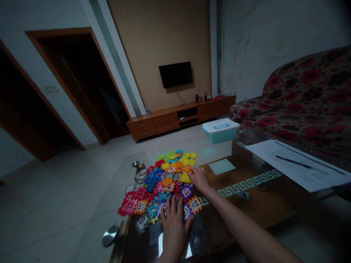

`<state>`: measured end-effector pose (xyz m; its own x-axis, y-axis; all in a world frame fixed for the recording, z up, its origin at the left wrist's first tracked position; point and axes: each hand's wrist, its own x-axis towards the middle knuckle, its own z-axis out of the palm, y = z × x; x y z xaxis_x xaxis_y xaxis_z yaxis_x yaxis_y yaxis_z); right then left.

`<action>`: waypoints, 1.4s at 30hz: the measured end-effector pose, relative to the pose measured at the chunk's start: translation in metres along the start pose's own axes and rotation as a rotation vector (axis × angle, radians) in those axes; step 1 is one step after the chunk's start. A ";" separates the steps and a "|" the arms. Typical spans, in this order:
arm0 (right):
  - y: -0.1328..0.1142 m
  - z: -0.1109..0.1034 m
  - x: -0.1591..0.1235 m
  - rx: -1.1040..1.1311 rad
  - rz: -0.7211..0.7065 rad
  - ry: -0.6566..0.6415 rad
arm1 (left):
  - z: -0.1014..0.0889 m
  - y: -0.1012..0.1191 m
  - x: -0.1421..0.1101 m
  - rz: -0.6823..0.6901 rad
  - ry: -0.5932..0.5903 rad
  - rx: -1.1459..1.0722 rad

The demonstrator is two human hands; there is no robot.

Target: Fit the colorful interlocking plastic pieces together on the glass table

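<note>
A broad heap of coloured plastic interlocking tiles (153, 180) with toothed edges covers the left part of the glass table; some carry white window frames. My left hand (174, 223) lies over the near edge of the heap, its fingers spread on the tiles. An orange window tile (195, 205) and a purple window tile (186, 191) are just right of those fingertips. At the heap's right edge, my right hand (200, 179) reaches in beside a yellow tile (185, 178), fingers extended and touching the tiles. Neither hand shows a tile gripped.
A teal box with a white lid (221, 130) stands at the table's far end. A pale card (222, 166) lies right of the heap. Papers (296, 164) with a pen (293, 162) rest at the right. A floral sofa (301, 91) stands behind them.
</note>
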<state>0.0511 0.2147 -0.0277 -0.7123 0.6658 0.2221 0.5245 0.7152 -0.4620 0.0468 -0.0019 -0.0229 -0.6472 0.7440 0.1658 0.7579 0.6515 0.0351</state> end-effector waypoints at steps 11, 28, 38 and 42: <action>-0.027 -0.017 -0.022 0.173 0.017 -0.153 | -0.001 0.001 0.001 0.044 -0.014 -0.053; -0.045 -0.020 -0.058 0.771 0.276 -0.480 | 0.023 -0.001 0.000 -0.014 0.079 -0.175; -0.065 -0.032 -0.052 1.264 0.240 -0.553 | -0.006 -0.020 0.029 -0.059 0.156 -0.567; -0.089 -0.021 -0.040 1.434 0.137 -0.478 | -0.025 -0.064 0.053 -0.274 0.374 -0.654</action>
<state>0.0430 0.1287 0.0221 -0.9249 0.3769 -0.0511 -0.0856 -0.3372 -0.9375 -0.0341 -0.0077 0.0083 -0.8350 0.3953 0.3828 0.5450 0.4985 0.6742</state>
